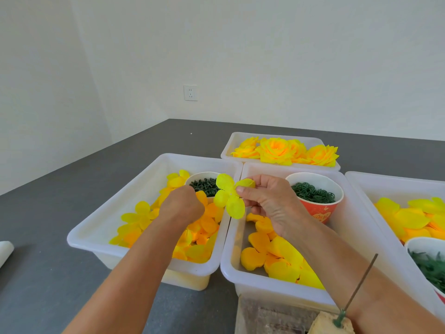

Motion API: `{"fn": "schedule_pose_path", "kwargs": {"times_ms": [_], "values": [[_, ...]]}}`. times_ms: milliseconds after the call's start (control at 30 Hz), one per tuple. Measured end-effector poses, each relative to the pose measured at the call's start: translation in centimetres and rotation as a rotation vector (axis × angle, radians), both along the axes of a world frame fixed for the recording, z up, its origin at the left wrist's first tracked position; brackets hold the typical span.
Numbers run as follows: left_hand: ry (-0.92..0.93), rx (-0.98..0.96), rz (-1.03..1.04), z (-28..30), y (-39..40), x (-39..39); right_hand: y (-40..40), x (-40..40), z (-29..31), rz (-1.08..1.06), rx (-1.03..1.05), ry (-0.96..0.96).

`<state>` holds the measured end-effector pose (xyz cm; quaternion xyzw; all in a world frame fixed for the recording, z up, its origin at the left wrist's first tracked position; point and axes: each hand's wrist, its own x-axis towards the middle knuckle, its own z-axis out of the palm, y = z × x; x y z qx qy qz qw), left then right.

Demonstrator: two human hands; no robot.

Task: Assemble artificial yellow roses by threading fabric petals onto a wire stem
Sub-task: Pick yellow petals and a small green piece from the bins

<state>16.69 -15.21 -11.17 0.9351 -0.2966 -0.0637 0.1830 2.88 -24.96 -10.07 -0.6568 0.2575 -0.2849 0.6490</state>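
1. Nearest the camera, the wire stem (356, 291) stands tilted in a foam block (330, 324), beneath the right forearm.
2. Well beyond the stem, the right hand (269, 201) pinches a four-lobed petal piece (228, 195); its centre hole faces away from the stem, so the piece must come back.
3. The left hand (181, 206), fingers curled, reaches into the left bin (101, 227) of loose petals (204, 225); whether it holds anything cannot be told.
4. Past the stem, the middle bin (243, 278) holds petals and a cup of green rings (313, 194); the far tray (231, 143) holds finished roses (277, 150).

You faced two plain white walls (265, 56) that met in a corner at the upper left. A white socket (190, 92) sat low on the far wall, just above the dark grey table (60, 189), whose matte top ran back to both walls. Soft, even light filled the room and cast only faint shadows.
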Motion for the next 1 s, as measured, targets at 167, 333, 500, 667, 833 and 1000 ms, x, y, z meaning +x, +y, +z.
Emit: {"fn": "schedule_pose_path", "kwargs": {"times_ms": [167, 333, 500, 667, 833, 1000], "values": [[-0.11, -0.585, 0.073, 0.9, 0.1, 0.0, 0.1, 0.1, -0.1, 0.028, 0.012, 0.05], [0.654, -0.868, -0.208, 2.2, 0.2, -2.0, 0.1, 0.2, -0.1, 0.063, 0.032, 0.044], [0.84, -0.81, -0.268, 1.8, 0.5, -1.5, 0.0, -0.1, 0.0, 0.07, 0.096, 0.018], [0.837, -0.823, -0.226, 1.8, 0.4, -1.6, -0.1, -0.4, 0.2, 0.006, 0.056, 0.028], [0.775, -0.82, -0.182, 1.7, 0.3, -1.4, -0.2, -0.7, 0.2, -0.01, 0.013, 0.064], [0.587, -0.722, -0.008, 1.2, 0.0, -0.2, -1.5, -2.1, 0.8, -0.043, 0.061, 0.074]]}}
